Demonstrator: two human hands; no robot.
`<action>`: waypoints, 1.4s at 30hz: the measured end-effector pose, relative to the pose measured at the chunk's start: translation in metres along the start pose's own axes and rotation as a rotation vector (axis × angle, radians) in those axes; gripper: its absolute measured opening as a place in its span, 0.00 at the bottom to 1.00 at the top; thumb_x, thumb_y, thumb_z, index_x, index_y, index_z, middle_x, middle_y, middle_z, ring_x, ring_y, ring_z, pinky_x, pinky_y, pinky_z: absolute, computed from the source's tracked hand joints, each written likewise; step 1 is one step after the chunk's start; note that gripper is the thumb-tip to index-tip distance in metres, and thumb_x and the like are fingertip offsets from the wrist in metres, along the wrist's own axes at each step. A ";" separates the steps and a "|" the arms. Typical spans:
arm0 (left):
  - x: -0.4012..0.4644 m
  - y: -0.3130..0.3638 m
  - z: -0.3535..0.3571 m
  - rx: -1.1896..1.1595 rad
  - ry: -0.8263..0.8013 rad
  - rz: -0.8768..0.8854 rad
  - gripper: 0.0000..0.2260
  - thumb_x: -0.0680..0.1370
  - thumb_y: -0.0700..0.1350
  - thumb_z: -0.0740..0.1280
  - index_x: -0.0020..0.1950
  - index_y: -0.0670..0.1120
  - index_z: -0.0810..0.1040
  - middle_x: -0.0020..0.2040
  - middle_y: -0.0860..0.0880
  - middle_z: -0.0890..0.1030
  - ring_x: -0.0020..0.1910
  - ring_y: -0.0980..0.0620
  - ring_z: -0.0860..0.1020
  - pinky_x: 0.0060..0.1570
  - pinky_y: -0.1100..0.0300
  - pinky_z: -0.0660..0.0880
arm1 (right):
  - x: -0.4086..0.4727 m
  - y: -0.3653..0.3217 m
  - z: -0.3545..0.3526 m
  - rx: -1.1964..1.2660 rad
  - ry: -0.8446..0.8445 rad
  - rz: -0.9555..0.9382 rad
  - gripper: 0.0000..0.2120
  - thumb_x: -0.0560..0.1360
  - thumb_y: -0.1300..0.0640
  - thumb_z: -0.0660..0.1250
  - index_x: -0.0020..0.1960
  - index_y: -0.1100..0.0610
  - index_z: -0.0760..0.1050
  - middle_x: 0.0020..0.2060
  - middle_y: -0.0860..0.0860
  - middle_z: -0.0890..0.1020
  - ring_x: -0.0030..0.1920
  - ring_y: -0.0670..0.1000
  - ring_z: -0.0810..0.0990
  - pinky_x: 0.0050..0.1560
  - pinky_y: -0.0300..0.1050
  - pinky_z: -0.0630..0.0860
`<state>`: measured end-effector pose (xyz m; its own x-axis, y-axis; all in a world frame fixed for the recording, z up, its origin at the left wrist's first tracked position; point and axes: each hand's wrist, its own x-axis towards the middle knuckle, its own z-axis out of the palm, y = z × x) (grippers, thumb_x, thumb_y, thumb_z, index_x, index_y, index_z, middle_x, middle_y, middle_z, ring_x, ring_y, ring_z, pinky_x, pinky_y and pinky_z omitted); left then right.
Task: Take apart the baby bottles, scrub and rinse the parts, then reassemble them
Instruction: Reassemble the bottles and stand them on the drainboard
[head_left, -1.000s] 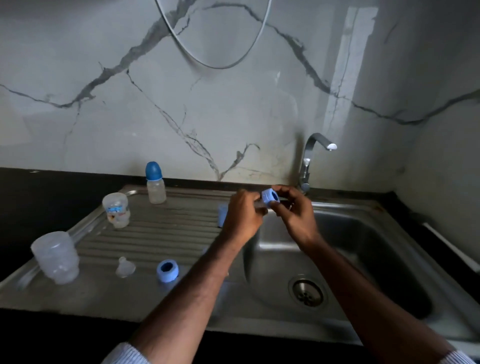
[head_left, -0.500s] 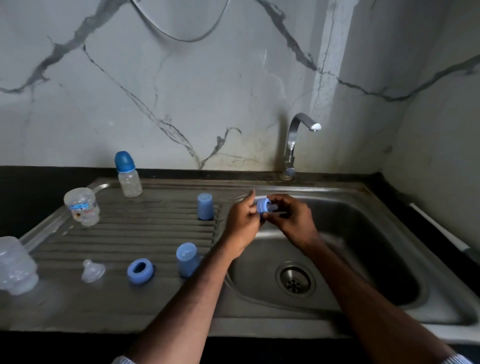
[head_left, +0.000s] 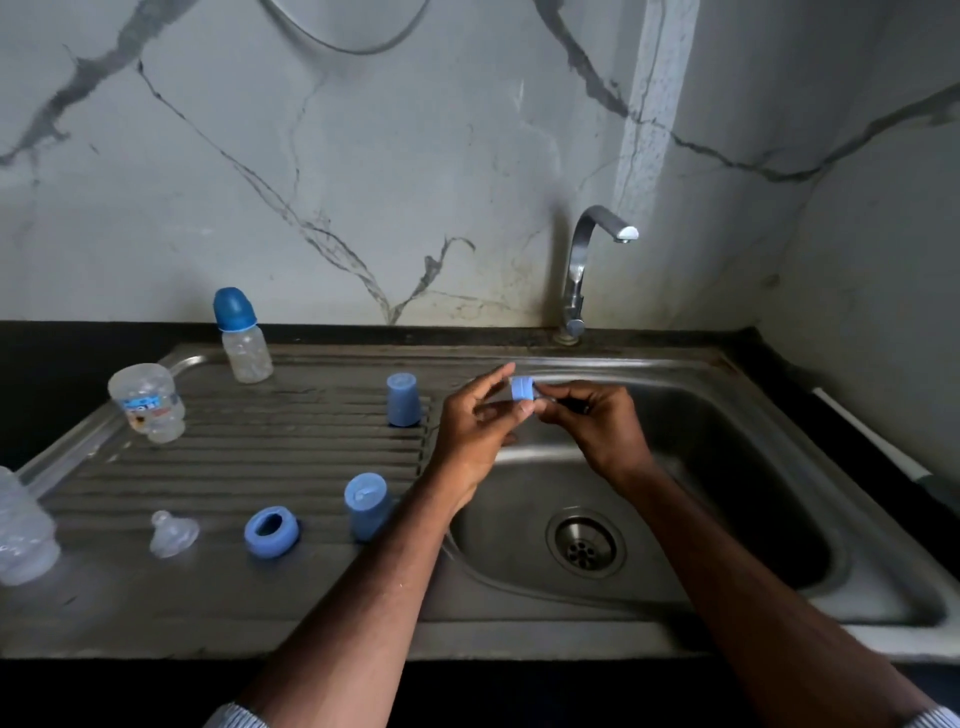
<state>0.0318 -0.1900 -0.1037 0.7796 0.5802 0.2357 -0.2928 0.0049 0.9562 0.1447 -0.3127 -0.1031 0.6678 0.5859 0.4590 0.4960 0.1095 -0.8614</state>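
You are holding a small blue ring up over the left edge of the sink, between both hands. Your left hand is pinching it from the left with thumb and a curled finger, while the forefinger is sticking out straight above it. Your right hand is gripping from the right, fingers curled in tight — something clear seems to be sitting in that grip beside the ring, but it is too small to tell what.

On the ribbed drainboard the other parts are standing well apart. One blue cap is sitting upside down near the sink's rim, and a second cap is sitting nearer you, just beside your left forearm. A second ring is lying flat to its left, and a clear teat is lying further left again. At the back, a capped bottle is standing upright (still whole, cap on). A clear bottle with a label is leaning at the drainboard's left edge, and another clear body is showing at the far left, partly cut off. The tap is standing behind the sink; no water is running from it.
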 end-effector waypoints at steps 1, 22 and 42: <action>0.000 0.001 -0.001 -0.018 -0.033 0.005 0.21 0.76 0.36 0.73 0.67 0.49 0.77 0.50 0.48 0.86 0.50 0.51 0.84 0.44 0.57 0.81 | -0.001 0.000 0.000 0.006 0.000 -0.001 0.14 0.72 0.65 0.77 0.56 0.64 0.84 0.51 0.54 0.87 0.53 0.53 0.86 0.58 0.53 0.82; -0.001 0.003 0.001 -0.214 -0.141 -0.108 0.09 0.83 0.41 0.62 0.57 0.39 0.79 0.50 0.39 0.82 0.41 0.50 0.81 0.39 0.57 0.79 | -0.006 -0.016 -0.013 -0.175 -0.129 -0.264 0.16 0.69 0.66 0.79 0.56 0.60 0.85 0.52 0.52 0.85 0.53 0.48 0.84 0.56 0.42 0.80; -0.009 0.003 0.008 -0.091 -0.306 -0.146 0.17 0.82 0.49 0.61 0.62 0.36 0.76 0.43 0.44 0.80 0.31 0.51 0.72 0.28 0.62 0.66 | -0.002 -0.018 -0.040 0.014 -0.304 -0.076 0.14 0.75 0.65 0.73 0.60 0.65 0.81 0.51 0.56 0.86 0.51 0.54 0.86 0.55 0.49 0.82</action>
<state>0.0287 -0.2018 -0.1015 0.9428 0.2967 0.1521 -0.2034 0.1502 0.9675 0.1563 -0.3476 -0.0795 0.4311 0.7887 0.4383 0.5291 0.1725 -0.8308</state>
